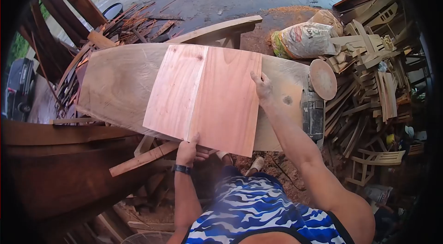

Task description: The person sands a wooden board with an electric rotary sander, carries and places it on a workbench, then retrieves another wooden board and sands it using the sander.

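Note:
A pinkish wooden panel (226, 101), with a pale lengthwise seam between two boards, lies over a worn wooden tabletop (120, 78). Its near edge juts past the table toward me. My left hand (187, 152) grips that near edge by the seam, thumb on top and fingers underneath. On the right edge, toward the far corner, my right hand (263, 87) is closed around the wood, its fingertips partly hidden. Right of that hand stands a dark, dusty machine (313, 117) with a round disc (323, 79) at its far end.
Scrap wood strips (138, 29) are heaped beyond the table's left end. A curved timber (217, 29) sits behind it. Stuffed sacks (304, 39) and a big pile of wooden offcuts (369, 78) fill the right side. Thick planks (69, 140) lie near left. A parked vehicle (19, 89) stands far left.

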{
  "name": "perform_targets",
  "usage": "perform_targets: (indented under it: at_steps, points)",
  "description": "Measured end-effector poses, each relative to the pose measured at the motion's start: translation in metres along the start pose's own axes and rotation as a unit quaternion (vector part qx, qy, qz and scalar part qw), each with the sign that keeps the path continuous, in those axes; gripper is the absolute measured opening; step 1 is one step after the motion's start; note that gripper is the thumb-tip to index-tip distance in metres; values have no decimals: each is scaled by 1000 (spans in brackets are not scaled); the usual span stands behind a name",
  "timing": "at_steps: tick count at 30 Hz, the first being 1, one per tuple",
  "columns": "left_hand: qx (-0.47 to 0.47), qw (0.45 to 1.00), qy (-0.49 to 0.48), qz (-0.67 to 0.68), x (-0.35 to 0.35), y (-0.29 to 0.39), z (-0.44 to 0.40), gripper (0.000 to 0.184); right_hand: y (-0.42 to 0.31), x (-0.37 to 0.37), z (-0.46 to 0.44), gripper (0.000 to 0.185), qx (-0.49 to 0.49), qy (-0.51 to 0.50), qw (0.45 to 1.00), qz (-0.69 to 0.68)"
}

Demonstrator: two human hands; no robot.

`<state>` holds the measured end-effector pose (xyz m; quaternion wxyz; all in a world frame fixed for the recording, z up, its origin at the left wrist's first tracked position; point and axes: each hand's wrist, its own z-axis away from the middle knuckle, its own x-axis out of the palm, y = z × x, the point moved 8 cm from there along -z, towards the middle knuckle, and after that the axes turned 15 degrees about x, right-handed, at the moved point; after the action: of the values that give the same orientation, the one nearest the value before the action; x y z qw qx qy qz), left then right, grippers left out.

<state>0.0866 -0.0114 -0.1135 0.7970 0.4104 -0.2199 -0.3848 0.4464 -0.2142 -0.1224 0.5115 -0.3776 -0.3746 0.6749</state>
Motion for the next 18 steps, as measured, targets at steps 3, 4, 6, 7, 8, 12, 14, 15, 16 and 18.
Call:
perform_targets:
  at_steps: [3,4,6,7,8,12,14,15,16,18]
  points:
    - [-23,993,24,-113,-4,-13,-5,68,-3,-2,6,49,21,-17,997,-75]
    - [-25,993,18,-116,-2,-13,-5,68,4,-10,2,49,24,-11,997,-76]
    - [-14,980,43,-194,-5,-8,-6,68,10,-10,-5,54,-6,-62,996,69]
    - [-4,981,52,-189,-4,-6,-4,67,9,-15,2,54,-4,-57,996,69]
    - [-4,981,48,-189,-3,-8,-4,67,4,-16,14,60,-15,-31,995,90]
    - [12,993,87,-76,1,-21,-4,58,10,-10,11,79,-43,27,983,179]
    - [36,987,152,-22,-1,-26,0,51,13,-8,11,83,-43,22,989,141]
    - [45,986,163,10,-1,-29,2,48,18,-9,16,86,-48,17,993,104]
    - [37,986,163,8,-1,-34,2,48,22,-9,20,86,-41,17,993,107]
    - [83,971,223,29,-13,-37,7,50,32,-3,30,86,-16,-62,996,55]
